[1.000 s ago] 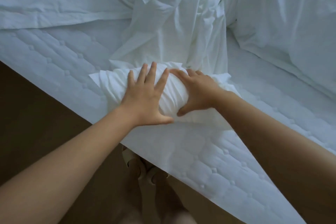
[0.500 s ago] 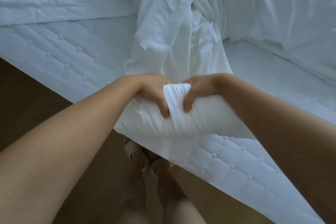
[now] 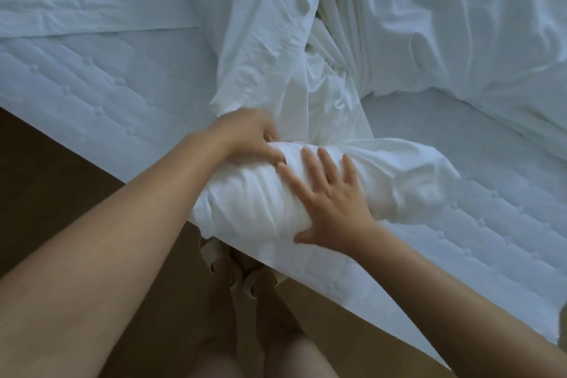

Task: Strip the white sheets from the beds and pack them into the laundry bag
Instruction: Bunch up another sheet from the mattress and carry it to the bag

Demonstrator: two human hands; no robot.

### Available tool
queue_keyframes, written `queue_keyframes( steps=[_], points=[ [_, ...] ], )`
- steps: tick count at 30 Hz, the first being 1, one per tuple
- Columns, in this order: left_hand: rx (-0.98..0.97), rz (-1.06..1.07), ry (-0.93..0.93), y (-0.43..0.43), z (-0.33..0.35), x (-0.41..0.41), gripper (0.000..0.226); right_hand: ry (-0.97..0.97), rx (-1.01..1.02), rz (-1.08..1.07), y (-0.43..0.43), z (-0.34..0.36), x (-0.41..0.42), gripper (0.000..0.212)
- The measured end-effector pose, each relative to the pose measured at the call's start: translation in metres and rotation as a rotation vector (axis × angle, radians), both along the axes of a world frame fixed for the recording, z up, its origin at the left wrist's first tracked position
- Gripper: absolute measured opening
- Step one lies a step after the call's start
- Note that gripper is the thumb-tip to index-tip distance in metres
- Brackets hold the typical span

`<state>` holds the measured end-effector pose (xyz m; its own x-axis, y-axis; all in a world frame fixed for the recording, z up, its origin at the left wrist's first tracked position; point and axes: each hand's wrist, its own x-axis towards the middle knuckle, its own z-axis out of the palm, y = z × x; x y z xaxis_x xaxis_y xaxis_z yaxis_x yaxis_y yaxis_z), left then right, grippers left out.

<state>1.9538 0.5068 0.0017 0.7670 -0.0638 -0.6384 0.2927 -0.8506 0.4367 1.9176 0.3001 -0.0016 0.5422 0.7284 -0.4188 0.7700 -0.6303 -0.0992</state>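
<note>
From the head camera: gripping the sheet (image 3: 254, 202), rolled into a fat bundle at the near edge of the mattress (image 3: 92, 77), with the left hand (image 3: 245, 138), fingers curled over its far side. Pressing the right hand (image 3: 331, 202) flat on top, fingers spread. Standing in slippers (image 3: 211, 255) on brown floor (image 3: 46, 178).
</note>
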Motion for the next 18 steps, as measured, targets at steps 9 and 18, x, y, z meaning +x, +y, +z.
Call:
queue_keyframes(
  steps=[9,18],
  points=[
    [0.367,0.437,-0.631,0.000,0.016,-0.019,0.080,0.181,0.165,-0.287,0.029,0.008,0.110,0.133],
    [-0.664,1.583,-0.016,-0.009,-0.029,-0.029,0.146,0.313,0.011,-0.510,0.040,-0.003,0.131,0.134]
  ],
)
